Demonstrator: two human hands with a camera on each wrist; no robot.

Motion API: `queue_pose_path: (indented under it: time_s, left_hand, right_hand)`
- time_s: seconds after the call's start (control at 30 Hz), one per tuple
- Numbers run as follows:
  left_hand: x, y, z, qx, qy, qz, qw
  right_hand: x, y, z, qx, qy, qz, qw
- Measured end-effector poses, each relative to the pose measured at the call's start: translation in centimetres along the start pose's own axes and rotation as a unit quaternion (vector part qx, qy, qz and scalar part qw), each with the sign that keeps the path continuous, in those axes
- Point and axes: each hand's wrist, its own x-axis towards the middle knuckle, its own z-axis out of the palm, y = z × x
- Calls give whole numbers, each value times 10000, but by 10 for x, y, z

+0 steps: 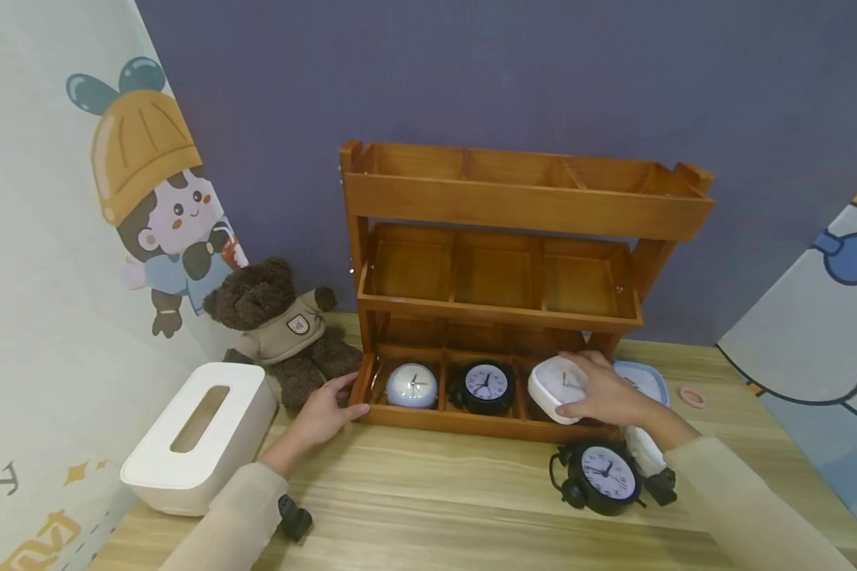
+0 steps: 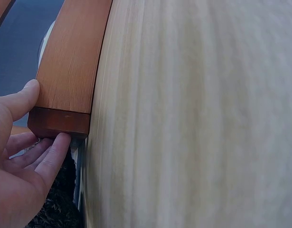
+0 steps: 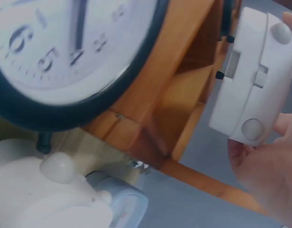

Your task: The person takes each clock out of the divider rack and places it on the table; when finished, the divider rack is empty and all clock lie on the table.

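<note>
A white square alarm clock is held in my right hand, thumb and fingers on its sides, tilted at the right compartment of the bottom tier. In the right wrist view the edge of this white clock shows two round feet. My left hand grips the front left corner of the wooden shelf; the left wrist view has the thumb on the board and fingers at its end. A lavender round clock sits in the bottom left compartment, a black twin-bell alarm clock in the middle one.
Another black twin-bell clock lies before the shelf's right end. Beside it are a partly hidden white clock, a light blue clock and a pink ring. At left stand a brown teddy bear and a white tissue box.
</note>
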Motion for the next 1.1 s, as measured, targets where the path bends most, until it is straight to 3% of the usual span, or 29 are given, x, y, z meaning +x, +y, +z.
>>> queue_pose_path:
  time_s: [0.23,0.37,0.53,0.77,1.1]
  left_hand:
    - [1,-3,0,22,27,1,10000]
    - [2,-4,0,-9,22,46,10000]
    - [2,-3,0,-30,9,80,10000]
    - [2,-2,0,-35,-6,49,10000]
    - [2,-2,1,10,-28,57,10000]
  right_hand:
    - [-15,-17,-1,383,148,-417,9983]
    - [-25,-28,3,545,78,-753,9956]
    - [-39,-43,10,600,-24,-900,9941]
    - [-53,-58,28,875,-322,-1096,9896]
    - [-61,-58,58,989,-544,-1384,9839]
